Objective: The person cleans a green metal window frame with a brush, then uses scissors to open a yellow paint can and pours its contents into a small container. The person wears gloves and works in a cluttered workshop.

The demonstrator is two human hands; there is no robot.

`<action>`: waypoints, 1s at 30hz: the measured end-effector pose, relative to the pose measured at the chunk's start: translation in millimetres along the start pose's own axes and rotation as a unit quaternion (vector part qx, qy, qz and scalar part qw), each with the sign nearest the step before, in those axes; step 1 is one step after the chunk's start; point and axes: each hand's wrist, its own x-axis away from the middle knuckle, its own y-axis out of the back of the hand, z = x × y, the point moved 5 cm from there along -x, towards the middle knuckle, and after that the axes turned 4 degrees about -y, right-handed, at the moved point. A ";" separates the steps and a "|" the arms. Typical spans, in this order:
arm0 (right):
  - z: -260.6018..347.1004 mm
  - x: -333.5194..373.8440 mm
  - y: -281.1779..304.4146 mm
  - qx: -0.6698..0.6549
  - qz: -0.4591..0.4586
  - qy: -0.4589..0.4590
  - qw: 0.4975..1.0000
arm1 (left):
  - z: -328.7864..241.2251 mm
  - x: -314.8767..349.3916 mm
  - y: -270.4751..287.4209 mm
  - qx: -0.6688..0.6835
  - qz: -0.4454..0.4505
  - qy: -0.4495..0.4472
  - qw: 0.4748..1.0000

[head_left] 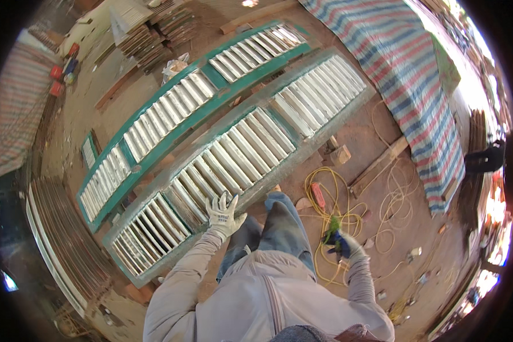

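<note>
Left palm on the near slatted panel, right hand off to the side

Near panel (282,119): the longest thing here, lying slantwise just before your knees; laid flat, it seems, so its whole face is within reach. Three bays of its frame hold pale slats (251,142). A wooden block (340,155) sits by its near edge; whether it bears weight, you can't tell from here.
Far panel (214,74): green frame, three slatted bays, alongside and beyond the first.
Striped sheet (402,85): spread at right, perhaps as a cover; contents hidden.
Yellow cable (325,169): looped loosely right of your legs.
White bag (175,65): crumpled beyond the far panel; contents unclear.
Your left hand (223,216): gloved, fingers fanned wide on the near panel's edge, gripping nothing, probably bracing you.
Your right hand (342,245): gloved, held above the cable, fingers apparently curled round a green thing (332,227), too blurred to name.
Red tool (318,195): among the cable loops.
</note>
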 end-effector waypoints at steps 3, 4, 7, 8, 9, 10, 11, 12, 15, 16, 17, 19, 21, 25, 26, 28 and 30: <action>-67.8 -74.4 -18.1 -0.193 0.020 -0.014 0.981 | 11.2 -33.2 26.3 -0.008 -0.128 -0.082 0.988; -71.8 -109.4 -13.1 -0.203 -0.021 -0.005 0.979 | 17.1 -54.8 27.0 -0.021 -0.147 -0.070 0.986; -46.8 -213.2 -10.2 -0.301 0.021 0.075 0.950 | 32.4 -116.8 10.4 0.024 -0.145 0.057 0.988; -43.3 -240.1 -12.6 -0.306 0.024 0.020 0.952 | 34.9 -133.1 3.7 0.036 -0.151 0.092 0.983; -46.6 -257.0 -22.0 -0.167 -0.030 0.023 0.985 | 35.2 -149.6 -6.2 0.101 -0.145 0.124 0.977; -48.1 -271.9 -35.5 -0.024 -0.111 0.029 0.993 | 28.5 -153.7 -21.1 0.073 -0.108 0.187 0.974; -60.8 -274.5 -58.3 0.152 -0.103 0.006 0.983 | 23.8 -156.3 -21.9 -0.019 -0.144 0.175 0.974; -74.8 -273.0 -87.5 0.303 -0.063 0.029 0.951 | 22.7 -159.2 -28.7 -0.077 -0.115 0.191 0.972; -124.4 -265.4 -159.2 0.427 0.034 0.070 0.901 | 23.4 -156.4 -33.6 -0.049 -0.172 0.165 0.970; -126.7 -274.0 -166.1 0.407 0.027 0.079 0.909 | 25.9 -155.8 -33.3 -0.049 -0.181 0.161 0.969; -127.2 -284.2 -166.9 0.413 0.015 0.060 0.908 | 27.6 -156.2 -35.5 -0.048 -0.168 0.163 0.971; -92.7 -330.4 -134.9 0.200 -0.068 0.049 0.976 | 28.6 -154.9 -34.8 -0.050 -0.176 0.156 0.971; -49.7 -371.6 -90.5 -0.044 -0.162 0.071 0.983 | 27.1 -154.8 -32.9 -0.066 -0.183 0.154 0.969; -26.9 -378.7 -100.8 0.164 -0.097 0.107 0.976 | 21.0 -156.7 -28.7 -0.080 -0.168 0.149 0.971; -39.1 -364.7 -126.2 0.346 -0.050 0.148 0.925 | 20.7 -157.2 -28.7 -0.094 -0.154 0.158 0.971; -72.1 -339.8 -160.2 0.522 0.041 0.173 0.834 | 19.1 -157.6 -27.6 -0.100 -0.137 0.158 0.973; -93.8 -339.4 -156.7 0.471 0.029 0.067 0.879 | 19.2 -157.5 -27.5 -0.114 -0.113 0.164 0.973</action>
